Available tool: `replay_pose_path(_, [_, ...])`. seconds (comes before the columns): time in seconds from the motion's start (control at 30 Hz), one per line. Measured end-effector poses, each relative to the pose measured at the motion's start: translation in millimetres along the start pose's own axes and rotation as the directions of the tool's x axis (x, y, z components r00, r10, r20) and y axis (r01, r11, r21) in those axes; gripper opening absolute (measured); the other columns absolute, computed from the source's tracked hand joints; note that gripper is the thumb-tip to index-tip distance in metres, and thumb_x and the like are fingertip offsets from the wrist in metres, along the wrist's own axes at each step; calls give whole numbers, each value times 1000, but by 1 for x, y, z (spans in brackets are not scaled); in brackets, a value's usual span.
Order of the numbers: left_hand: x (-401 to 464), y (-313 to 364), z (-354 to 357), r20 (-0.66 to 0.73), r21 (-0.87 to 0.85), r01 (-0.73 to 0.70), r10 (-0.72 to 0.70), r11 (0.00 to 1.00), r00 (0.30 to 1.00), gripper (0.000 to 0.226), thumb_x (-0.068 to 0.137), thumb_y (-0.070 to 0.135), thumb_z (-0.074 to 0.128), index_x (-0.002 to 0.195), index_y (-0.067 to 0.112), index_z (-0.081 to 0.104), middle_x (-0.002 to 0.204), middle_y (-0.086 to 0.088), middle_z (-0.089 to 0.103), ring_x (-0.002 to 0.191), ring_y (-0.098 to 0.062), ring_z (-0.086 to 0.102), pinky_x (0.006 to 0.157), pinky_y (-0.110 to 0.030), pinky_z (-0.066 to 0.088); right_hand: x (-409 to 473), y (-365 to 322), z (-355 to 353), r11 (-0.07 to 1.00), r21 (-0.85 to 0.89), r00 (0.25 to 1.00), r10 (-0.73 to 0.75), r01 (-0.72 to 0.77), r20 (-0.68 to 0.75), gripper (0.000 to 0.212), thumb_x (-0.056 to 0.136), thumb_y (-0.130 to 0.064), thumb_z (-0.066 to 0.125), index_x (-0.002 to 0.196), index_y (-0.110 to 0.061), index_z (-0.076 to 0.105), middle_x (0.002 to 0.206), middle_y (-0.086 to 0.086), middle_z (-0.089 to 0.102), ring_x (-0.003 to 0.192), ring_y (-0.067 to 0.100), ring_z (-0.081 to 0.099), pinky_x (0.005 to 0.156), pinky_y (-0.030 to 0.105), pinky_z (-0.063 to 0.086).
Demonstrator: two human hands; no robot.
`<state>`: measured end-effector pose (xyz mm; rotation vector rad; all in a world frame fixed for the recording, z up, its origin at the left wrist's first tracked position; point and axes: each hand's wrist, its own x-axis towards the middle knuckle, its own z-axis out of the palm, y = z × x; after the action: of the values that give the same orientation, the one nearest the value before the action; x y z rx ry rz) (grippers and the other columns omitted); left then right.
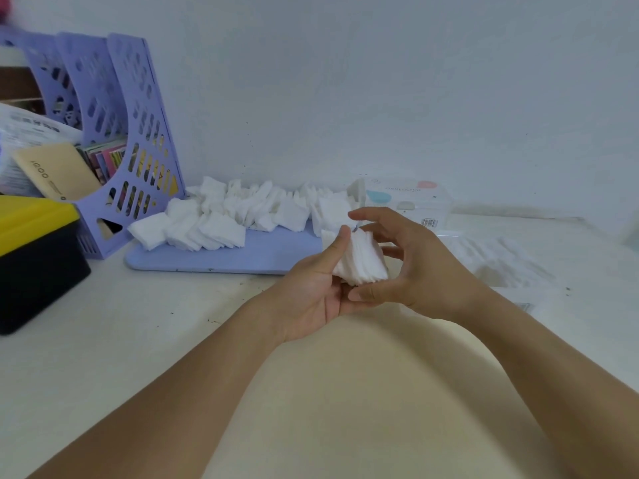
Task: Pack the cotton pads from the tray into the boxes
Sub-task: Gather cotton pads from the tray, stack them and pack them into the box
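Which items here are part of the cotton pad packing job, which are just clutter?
Job: white cotton pads on the lilac plastic tray; stack of pads held by left hand and right hand; clear printed box.

Clutter: lilac file rack; yellow-lidded black box.

Two hands are showing, a left hand (pixel 311 288) and a right hand (pixel 411 267). One lilac tray (pixel 221 257) is lying there, one box (pixel 408 202) behind it, one purple file rack (pixel 138 140), and cotton pads (pixel 221 216) too heaped to count.
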<state>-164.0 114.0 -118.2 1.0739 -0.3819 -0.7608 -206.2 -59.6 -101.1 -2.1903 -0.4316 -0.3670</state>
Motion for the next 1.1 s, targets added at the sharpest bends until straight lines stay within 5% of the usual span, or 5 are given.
replay_pose_path(0.27, [1, 2, -2, -22, -95, 34, -36, 995, 999, 57, 105, 53, 28, 134, 14, 58, 122, -12, 71, 102, -23, 73, 82, -38, 61, 2, 0, -4, 998, 45, 993, -40, 45, -108, 83, 62, -14, 95, 133, -34, 55, 117, -8, 65, 117, 10, 61, 101, 33, 52])
replay_pose_path(0.47, [0, -1, 1, -20, -76, 39, -41, 996, 999, 54, 105, 52, 27, 131, 16, 59, 122, -11, 72, 104, -22, 72, 84, -39, 61, 0, -1, 0, 998, -66, 1000, -6, 4, -17, 92, 58, -35, 97, 138, -36, 52, 125, -22, 58, 121, -1, 54, 104, 26, 48])
replay_pose_path(0.7, [-1, 2, 2, -12, -97, 29, -30, 995, 999, 52, 102, 47, 39, 136, 12, 56, 124, -11, 70, 105, -21, 71, 80, -35, 61, 1, -3, -7, 998, 55, 1000, 5, -4, -15, 85, 61, -23, 97, 135, -32, 56, 122, -15, 60, 116, 5, 59, 99, 25, 51])
replay_pose_path(1.0, [-2, 2, 0, 13, -252, 52, -50, 966, 999, 58, 96, 48, 52, 136, 6, 56, 136, -18, 63, 126, -27, 61, 106, -38, 50, 3, -3, -11, 961, 276, 998, 22, -7, -51, 76, 66, -7, 93, 132, -24, 59, 122, 0, 64, 106, 16, 68, 83, 32, 60])
replay_pose_path(1.1, [-4, 3, 3, 41, -237, 47, -38, 970, 998, 57, 94, 46, 55, 136, 8, 56, 133, -16, 65, 122, -25, 64, 102, -37, 54, 3, -1, -8, 970, 241, 999, 25, -18, -26, 80, 63, -8, 95, 132, -26, 59, 122, 0, 64, 109, 17, 67, 89, 39, 60])
